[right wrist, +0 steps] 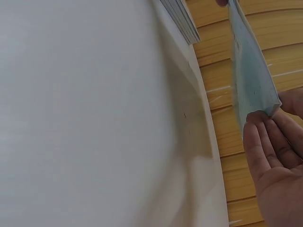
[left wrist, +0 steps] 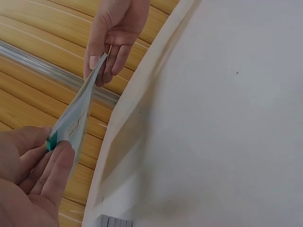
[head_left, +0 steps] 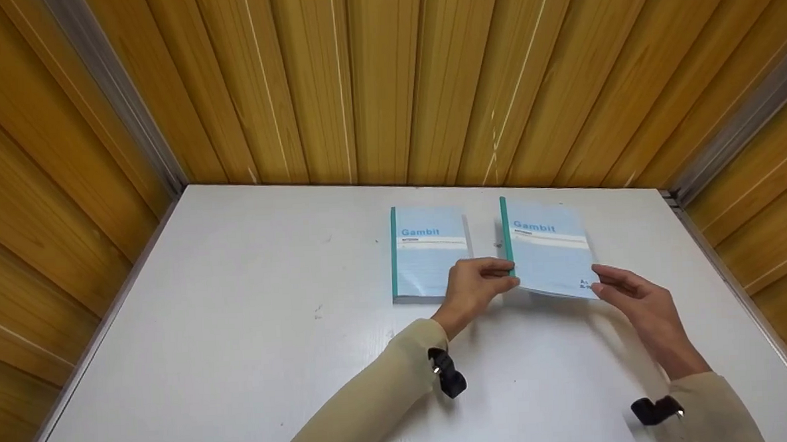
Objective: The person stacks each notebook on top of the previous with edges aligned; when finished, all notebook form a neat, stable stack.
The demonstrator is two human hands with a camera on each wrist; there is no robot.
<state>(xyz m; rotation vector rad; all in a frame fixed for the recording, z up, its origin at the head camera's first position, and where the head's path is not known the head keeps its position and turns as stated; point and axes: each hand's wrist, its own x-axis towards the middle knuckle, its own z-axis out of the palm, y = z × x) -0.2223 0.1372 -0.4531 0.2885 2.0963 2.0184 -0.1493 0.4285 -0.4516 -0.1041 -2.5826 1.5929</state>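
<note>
Both hands hold a light blue notebook point(head_left: 547, 267) with a green spine, raised off the table as the wrist views show. At the lower spine, my left hand point(head_left: 473, 287) pinches it between thumb and fingers. My right hand point(head_left: 643, 306) pinches the lower right corner. In the left wrist view the notebook point(left wrist: 78, 113) is seen nearly edge-on between the two hands; the right wrist view shows the underside of the notebook point(right wrist: 253, 71). Left of it, a stack of similar notebooks point(head_left: 429, 266) lies on the table, its lower right corner partly hidden behind my left hand.
The white table point(head_left: 239, 334) has small dark marks on its surface. Yellow wood-look panels point(head_left: 387, 82) stand along its back and sides, with metal frame posts point(head_left: 119, 93) at the corners. The held notebook casts a shadow on the tabletop.
</note>
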